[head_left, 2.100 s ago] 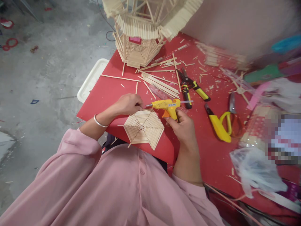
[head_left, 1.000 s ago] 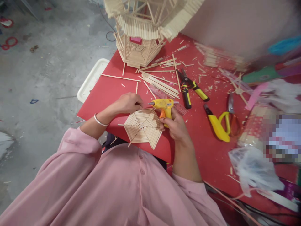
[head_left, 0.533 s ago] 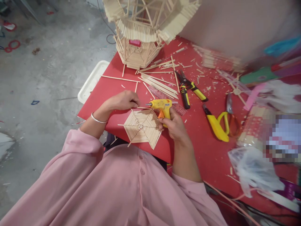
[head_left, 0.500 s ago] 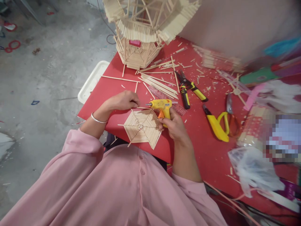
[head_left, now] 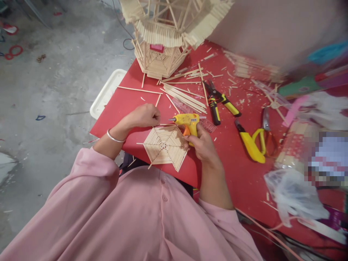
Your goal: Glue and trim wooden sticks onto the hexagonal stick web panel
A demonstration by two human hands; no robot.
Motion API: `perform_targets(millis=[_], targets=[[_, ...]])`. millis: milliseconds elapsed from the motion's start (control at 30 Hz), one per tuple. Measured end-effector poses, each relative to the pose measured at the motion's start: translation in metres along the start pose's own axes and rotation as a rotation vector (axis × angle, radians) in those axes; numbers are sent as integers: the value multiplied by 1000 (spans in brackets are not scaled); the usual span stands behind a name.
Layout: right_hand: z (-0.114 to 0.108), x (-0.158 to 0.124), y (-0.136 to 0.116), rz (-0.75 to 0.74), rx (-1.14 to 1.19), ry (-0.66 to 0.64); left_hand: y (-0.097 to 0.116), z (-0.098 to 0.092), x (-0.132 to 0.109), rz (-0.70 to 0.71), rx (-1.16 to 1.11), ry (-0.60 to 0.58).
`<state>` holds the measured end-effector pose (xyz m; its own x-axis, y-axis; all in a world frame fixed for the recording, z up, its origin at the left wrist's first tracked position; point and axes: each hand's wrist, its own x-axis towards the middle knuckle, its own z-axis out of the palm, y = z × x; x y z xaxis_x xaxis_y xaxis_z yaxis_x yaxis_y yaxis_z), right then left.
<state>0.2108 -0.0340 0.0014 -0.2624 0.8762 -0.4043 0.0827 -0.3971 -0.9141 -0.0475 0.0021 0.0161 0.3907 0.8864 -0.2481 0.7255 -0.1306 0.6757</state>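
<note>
A flat hexagon of glued wooden sticks (head_left: 165, 146) lies at the near edge of the red table (head_left: 127, 105). My right hand (head_left: 203, 144) is closed around the handle of a yellow glue gun (head_left: 186, 121), whose nozzle points left over the hexagon's far edge. My left hand (head_left: 143, 115) rests just beyond that edge with its fingers curled and pinched on a thin wooden stick lying along the hexagon's rim. A silver bangle circles my left wrist.
A tall stick-built tower model (head_left: 160, 40) stands at the table's far edge. Loose sticks (head_left: 185, 95), black-and-yellow cutters (head_left: 217, 101), yellow-handled snips (head_left: 254, 143) and plastic bags (head_left: 292, 195) lie to the right. A white tray (head_left: 107, 92) juts out left of the table.
The glue gun has drawn back toward the hexagon, its nozzle staying near the far rim. My left hand has slid slightly left along the rim. The head camera wobbled a little.
</note>
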Motion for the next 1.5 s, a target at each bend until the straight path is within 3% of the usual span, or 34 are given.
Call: perform_targets(millis=[200,1500], targets=[[-1,1,3,-13,-24,-10,1,-3,0,-13,-107,-48],[-1,1,2,2,4,-2,-1,-1,1,-14,-52,-33]])
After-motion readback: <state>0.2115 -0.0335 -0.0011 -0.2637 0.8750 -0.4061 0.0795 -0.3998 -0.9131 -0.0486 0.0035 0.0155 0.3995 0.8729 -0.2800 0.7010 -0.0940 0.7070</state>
